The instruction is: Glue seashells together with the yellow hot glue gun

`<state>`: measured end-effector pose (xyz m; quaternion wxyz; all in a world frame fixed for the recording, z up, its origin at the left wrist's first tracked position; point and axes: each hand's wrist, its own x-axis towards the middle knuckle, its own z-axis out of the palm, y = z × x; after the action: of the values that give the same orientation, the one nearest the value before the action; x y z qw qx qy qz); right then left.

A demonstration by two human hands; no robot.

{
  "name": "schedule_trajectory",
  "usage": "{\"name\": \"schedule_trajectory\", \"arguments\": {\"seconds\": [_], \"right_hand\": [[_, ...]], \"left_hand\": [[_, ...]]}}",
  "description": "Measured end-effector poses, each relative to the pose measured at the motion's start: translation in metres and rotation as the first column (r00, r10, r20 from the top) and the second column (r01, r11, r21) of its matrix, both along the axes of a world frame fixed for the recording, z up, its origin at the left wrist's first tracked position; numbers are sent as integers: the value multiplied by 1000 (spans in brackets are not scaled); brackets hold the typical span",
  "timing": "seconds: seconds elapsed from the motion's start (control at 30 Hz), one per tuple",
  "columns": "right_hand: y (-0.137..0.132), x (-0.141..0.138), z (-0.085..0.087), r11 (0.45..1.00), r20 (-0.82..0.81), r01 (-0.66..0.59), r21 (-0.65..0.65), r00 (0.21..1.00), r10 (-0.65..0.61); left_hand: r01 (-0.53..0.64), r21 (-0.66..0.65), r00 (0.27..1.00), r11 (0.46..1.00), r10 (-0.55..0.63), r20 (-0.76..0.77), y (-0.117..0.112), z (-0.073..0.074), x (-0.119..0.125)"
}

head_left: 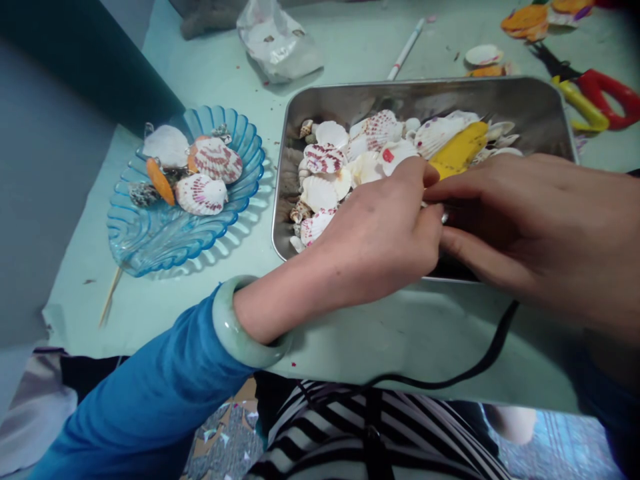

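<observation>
My left hand (385, 230) and right hand (540, 213) meet over silvery rectangular metal tray (543, 110), fingers curled; can't tell whether gripping anything. White, purple-marked fan-shaped shells (383, 129) lie inside. Crowded fingers could knock shells together, chipping edges.

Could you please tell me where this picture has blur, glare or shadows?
In the head view throughout: the right hand looks slightly soft; the lower right corner is very dark; small bright glints sit on the bangle; the blue dish casts a ribbed shadow on the table.
</observation>
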<state>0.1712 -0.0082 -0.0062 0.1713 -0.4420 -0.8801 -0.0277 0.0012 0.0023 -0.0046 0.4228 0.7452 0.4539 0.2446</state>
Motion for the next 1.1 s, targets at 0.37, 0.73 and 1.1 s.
{"name": "schedule_trajectory", "arguments": {"seconds": [0.37, 0.73, 1.1], "right_hand": [[0, 0, 0, 1000, 11, 18, -13, 1000, -18], [0, 0, 1, 1000, -36, -4, -13, 999, 4], [0, 1, 1, 1000, -19, 10, -17, 1000, -10]], "left_hand": [[-6, 3, 1000, 1000, 6, -15, 0, -3, -1], [-9, 38, 998, 999, 11, -56, -1, 3, 0], [-29, -31, 1000, 999, 29, 8, 0, -1, 1]]}}
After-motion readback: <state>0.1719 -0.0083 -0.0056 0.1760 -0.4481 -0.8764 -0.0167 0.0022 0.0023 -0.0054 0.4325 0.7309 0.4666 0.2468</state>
